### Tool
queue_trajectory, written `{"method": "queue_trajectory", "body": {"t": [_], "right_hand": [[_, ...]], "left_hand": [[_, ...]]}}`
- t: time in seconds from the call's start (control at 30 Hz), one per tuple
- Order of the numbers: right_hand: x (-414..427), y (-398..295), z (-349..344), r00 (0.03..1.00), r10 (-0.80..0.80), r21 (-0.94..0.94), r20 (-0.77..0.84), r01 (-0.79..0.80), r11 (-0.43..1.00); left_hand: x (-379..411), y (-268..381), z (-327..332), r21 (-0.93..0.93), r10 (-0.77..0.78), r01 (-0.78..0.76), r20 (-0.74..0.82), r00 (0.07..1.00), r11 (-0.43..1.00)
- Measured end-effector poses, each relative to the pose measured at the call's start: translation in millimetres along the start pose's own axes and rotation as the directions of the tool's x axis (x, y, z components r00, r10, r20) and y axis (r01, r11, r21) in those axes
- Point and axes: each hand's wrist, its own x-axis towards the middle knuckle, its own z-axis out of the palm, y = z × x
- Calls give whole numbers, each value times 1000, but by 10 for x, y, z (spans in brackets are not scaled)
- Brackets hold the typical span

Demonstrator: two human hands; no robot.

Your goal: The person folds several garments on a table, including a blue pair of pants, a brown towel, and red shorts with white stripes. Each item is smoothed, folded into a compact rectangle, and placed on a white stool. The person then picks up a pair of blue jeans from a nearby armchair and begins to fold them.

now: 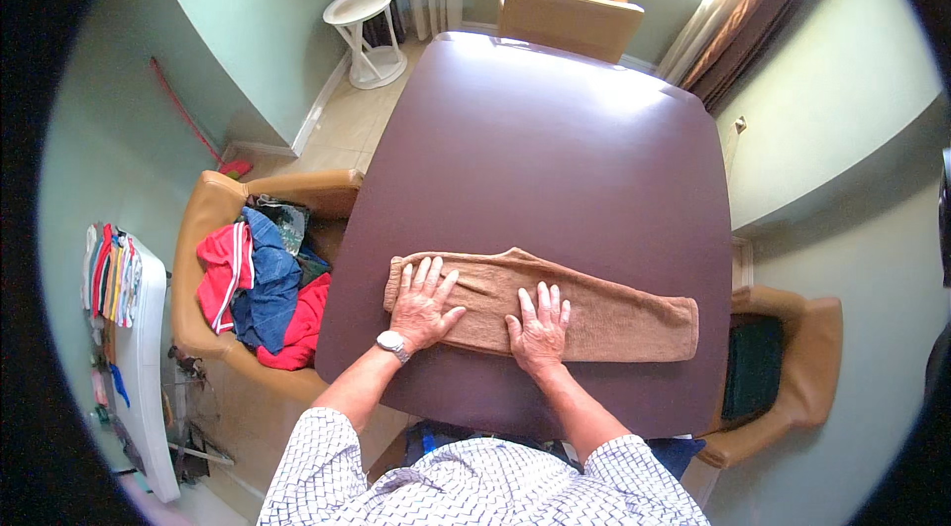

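Observation:
A pair of brown knit trousers (624, 322), folded lengthwise with one leg over the other, lies flat near the front edge of a dark brown table (542, 177). Its elastic waistband (391, 284) is at the left and the leg ends are at the right. My left hand (425, 307) presses flat on the cloth near the waistband, fingers spread; a silver watch (392, 342) circles that wrist. Small creases run beside its fingers. My right hand (539, 329) rests palm down on the middle of the trousers, fingers apart. Neither hand grips the fabric.
A tan armchair (195, 281) at the left holds a heap of clothes, with blue jeans (267, 273) and red garments (301, 325). Another tan chair (813, 362) stands right, with a dark cushion. Beyond the table are a chair (568, 17) and a white side table (360, 6).

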Motion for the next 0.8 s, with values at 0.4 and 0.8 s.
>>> {"method": "queue_trajectory", "body": {"t": [0.4,0.8], "right_hand": [[25,-86,77,1000,22,-76,-6,-22,997],[11,-63,22,999,-3,-113,-52,-3,994]], "left_hand": [[-16,-97,-133,28,42,-43,34,999,999],[-10,-502,-179,-28,29,-29,10,1000,999]]}}
